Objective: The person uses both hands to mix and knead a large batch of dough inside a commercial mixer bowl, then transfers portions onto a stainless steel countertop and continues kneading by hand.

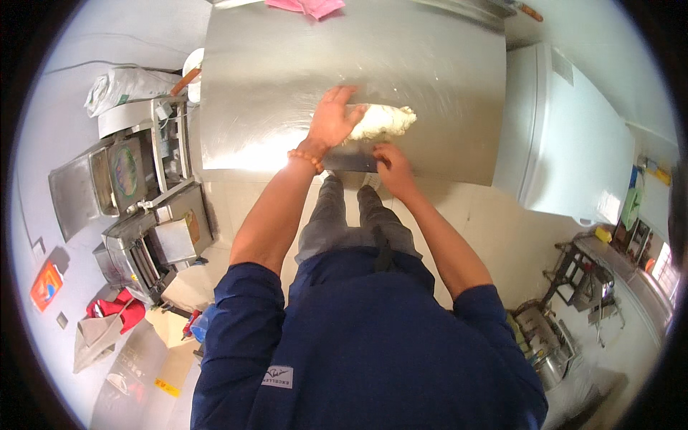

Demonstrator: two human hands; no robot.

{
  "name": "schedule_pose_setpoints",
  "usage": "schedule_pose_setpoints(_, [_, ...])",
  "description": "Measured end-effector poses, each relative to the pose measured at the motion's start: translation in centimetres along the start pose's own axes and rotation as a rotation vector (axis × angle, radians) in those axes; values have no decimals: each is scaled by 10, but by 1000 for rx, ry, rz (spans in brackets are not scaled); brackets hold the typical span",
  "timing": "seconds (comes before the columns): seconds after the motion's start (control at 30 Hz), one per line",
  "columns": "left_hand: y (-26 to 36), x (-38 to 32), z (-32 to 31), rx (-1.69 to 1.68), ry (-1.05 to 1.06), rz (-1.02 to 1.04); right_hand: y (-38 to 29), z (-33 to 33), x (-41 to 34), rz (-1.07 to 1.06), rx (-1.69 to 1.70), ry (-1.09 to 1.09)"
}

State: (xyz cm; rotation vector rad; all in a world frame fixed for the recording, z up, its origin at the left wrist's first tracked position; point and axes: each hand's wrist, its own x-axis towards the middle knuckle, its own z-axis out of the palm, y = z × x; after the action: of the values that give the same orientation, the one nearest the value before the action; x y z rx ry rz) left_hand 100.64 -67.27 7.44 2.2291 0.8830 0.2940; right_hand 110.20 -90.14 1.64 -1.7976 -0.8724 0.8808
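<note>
A rough, pale lump of dough lies lengthwise on the stainless steel table, close to its front edge. My left hand rests over the dough's left end, with its fingers stretched out and the thumb apart. That hand hides part of the dough, and a beaded bracelet circles the wrist. Just in front of the dough, at the table's near edge, is my right hand with curled fingers. Whether anything is between those fingers cannot be seen.
A pink cloth lies at the table's far edge. To the right stands a white cabinet-like appliance. Metal kitchen machines stand at the left, with a white sack above them. A metal pot sits at the lower right.
</note>
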Motion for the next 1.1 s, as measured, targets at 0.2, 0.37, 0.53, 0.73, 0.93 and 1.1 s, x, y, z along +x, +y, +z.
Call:
schedule_pose_setpoints(0.2, [-12, -76, -30, -205, -125, -531, -13, -14, -9, 132, 33, -353])
schedule_pose_setpoints(0.37, [-33, -115, 34, -360, -183, -226, -1, 17, 27, -173, 51, -203])
schedule_pose_setpoints(0.53, [-74, -128, 48, -415, -142, -337, -67, -1, 31, -182, -178, -328])
schedule_pose_setpoints(0.73, [-26, -116, 53, -101, -68, -146, -85, -15, 105, -266, -832, -473])
schedule_pose_setpoints(0.93, [15, -116, 42, 150, 287, -78, -37, -25, 142, -437, -742, -590])
schedule_pose_setpoints(1.1, [-8, -78, 37, 280, 311, -20, -16, -19, 119, -511, -816, -471])
